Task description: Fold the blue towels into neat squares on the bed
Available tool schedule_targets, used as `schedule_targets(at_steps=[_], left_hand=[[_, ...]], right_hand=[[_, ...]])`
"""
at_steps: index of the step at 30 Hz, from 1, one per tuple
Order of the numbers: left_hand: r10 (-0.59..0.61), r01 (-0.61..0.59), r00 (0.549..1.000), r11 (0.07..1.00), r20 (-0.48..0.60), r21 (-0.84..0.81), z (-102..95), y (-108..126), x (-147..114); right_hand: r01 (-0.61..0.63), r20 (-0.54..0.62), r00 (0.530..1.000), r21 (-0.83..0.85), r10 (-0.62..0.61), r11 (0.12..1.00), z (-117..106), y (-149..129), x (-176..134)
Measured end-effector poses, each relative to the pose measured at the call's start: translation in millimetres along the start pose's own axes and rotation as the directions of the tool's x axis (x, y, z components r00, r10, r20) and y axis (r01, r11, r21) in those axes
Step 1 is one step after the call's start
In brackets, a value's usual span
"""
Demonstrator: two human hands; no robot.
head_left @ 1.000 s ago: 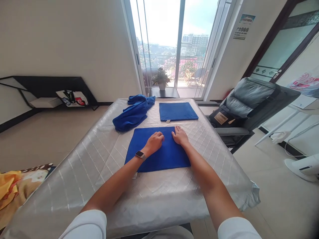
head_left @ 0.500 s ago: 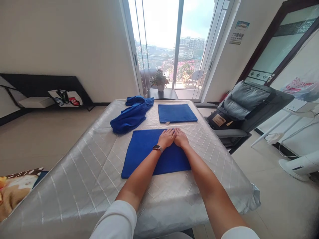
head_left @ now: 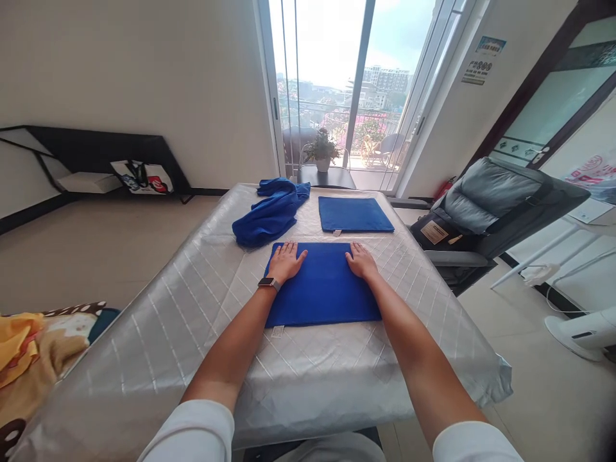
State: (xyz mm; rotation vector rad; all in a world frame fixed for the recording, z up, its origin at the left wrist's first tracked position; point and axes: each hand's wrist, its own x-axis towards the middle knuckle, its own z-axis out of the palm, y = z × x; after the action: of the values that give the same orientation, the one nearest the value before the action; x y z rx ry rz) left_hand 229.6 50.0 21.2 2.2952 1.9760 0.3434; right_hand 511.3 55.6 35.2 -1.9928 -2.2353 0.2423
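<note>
A folded blue cloth (head_left: 325,289) lies flat on the silver-covered table (head_left: 202,308), with a small white tag sticking out at its near left corner. My left hand (head_left: 285,260), with a watch on the wrist, rests palm down on the cloth's far left corner, fingers spread. On the far right corner lies my right hand (head_left: 362,260), also flat with its fingers apart. Beyond them is a second folded blue cloth (head_left: 356,215) with a tag on its near edge. To its left sits a crumpled blue cloth (head_left: 272,215).
A grey recliner (head_left: 474,212) holding a black bag stands right of the table. Behind the table are a chair with a potted plant (head_left: 322,151) and a glass sliding door. Patterned fabric (head_left: 52,346) lies at the lower left, and a white appliance (head_left: 577,333) at the right.
My hands have slid apart from the middle of the cloth's far edge to its two far corners. The view has shifted slightly left.
</note>
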Motion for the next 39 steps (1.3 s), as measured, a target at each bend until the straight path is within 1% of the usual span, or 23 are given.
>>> schedule_targets(at_steps=[3, 10, 13, 15, 18, 20, 22, 24, 28, 32, 36, 39], left_hand=[[-0.018, 0.017, 1.000, 1.000, -0.007, -0.007, -0.8, -7.1, -2.0], [-0.028, 0.028, 1.000, 0.999, -0.003, -0.021, 1.2, -5.4, 0.4], [-0.026, 0.026, 1.000, 0.999, -0.016, -0.024, 0.9, -5.1, 0.2], [-0.029, 0.028, 0.999, 0.999, -0.022, -0.022, 0.5, -4.5, -0.1], [-0.040, 0.040, 0.999, 0.999, -0.016, -0.015, 0.6, -3.8, -0.7], [-0.040, 0.039, 0.999, 0.999, -0.022, -0.014, 1.3, -3.9, -1.0], [-0.029, 0.029, 0.999, 0.999, -0.037, -0.013, 2.5, -4.4, -1.2], [-0.022, 0.022, 0.999, 1.000, -0.041, -0.010, 3.8, -4.9, -1.1], [-0.041, 0.042, 0.999, 0.999, -0.019, 0.013, 4.7, -6.5, -0.7], [-0.070, 0.071, 0.997, 0.997, -0.033, 0.030, 2.8, -15.5, -1.5], [-0.149, 0.151, 0.988, 0.988, -0.038, 0.034, 0.7, -31.5, -2.8], [-0.176, 0.177, 0.984, 0.983, -0.034, 0.045, 0.0, -37.4, -3.7]], right_hand=[[0.000, 0.020, 1.000, -0.021, 0.000, 1.000, -0.1, 0.5, 1.5], [0.001, 0.035, 0.999, -0.051, 0.001, 0.999, -1.9, -1.4, 0.9], [-0.011, 0.029, 1.000, -0.067, 0.012, 0.998, -4.5, -4.1, -0.6], [-0.027, 0.003, 1.000, -0.087, 0.027, 0.996, -6.9, -6.4, -3.4], [-0.024, -0.054, 0.998, -0.122, 0.018, 0.992, -9.1, -10.0, -13.4], [0.000, -0.057, 0.998, -0.131, -0.007, 0.991, -7.8, -12.2, -23.9], [0.013, -0.032, 0.999, -0.121, -0.017, 0.993, -4.0, -13.7, -35.4], [0.001, -0.008, 1.000, -0.095, -0.001, 0.995, 0.7, -14.7, -44.8], [-0.026, 0.040, 0.999, -0.046, 0.028, 0.999, 5.8, -15.0, -52.2], [-0.018, 0.040, 0.999, -0.041, 0.020, 0.999, 5.2, -13.5, -51.4], [-0.001, 0.044, 0.999, -0.047, 0.003, 0.999, 5.1, -11.8, -51.8], [0.006, 0.045, 0.999, -0.043, -0.004, 0.999, 5.2, -10.9, -52.4]])
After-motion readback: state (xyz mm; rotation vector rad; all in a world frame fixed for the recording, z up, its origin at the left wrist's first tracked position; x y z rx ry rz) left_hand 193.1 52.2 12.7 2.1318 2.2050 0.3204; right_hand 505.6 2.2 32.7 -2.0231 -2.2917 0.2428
